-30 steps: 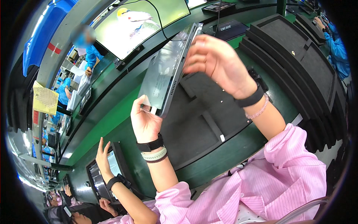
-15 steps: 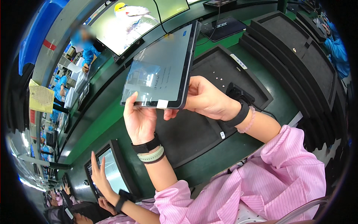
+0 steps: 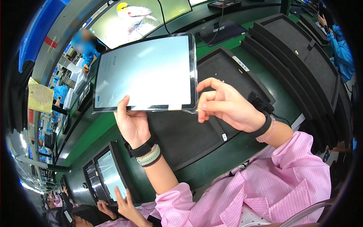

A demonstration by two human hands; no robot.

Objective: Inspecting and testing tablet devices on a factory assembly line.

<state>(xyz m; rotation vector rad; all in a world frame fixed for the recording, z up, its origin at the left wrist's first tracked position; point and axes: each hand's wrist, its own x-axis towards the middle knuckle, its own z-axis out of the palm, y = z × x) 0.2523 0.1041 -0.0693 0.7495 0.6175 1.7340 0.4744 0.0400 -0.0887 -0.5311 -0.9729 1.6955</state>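
A tablet (image 3: 147,75) with a bright white screen and black bezel is tilted up in front of me. My left hand (image 3: 132,126) grips its lower edge, thumb over the front. A small white tab (image 3: 174,107) sticks on that edge. Wrinkled clear plastic film (image 3: 191,110) shows at the lower right corner. Beside this corner, my right hand (image 3: 228,106) has its fingers curled in with the thumb against them. Whatever lies between those fingertips is too small to make out. Beneath the tablet is a dark foam tray (image 3: 189,142).
Stacked black foam trays (image 3: 291,64) stand at the right. Behind the tablet are a monitor (image 3: 140,17) showing a bird and a dark closed device (image 3: 221,32). A second tray (image 3: 238,79) holds small white bits. At lower left, a co-worker's hand (image 3: 126,206) is beside another tablet (image 3: 109,174).
The tablet has turned, bringing its screen to face me more and its on-screen text to the upper left. My right hand has come off its back to the right. The co-worker's hand has lowered.
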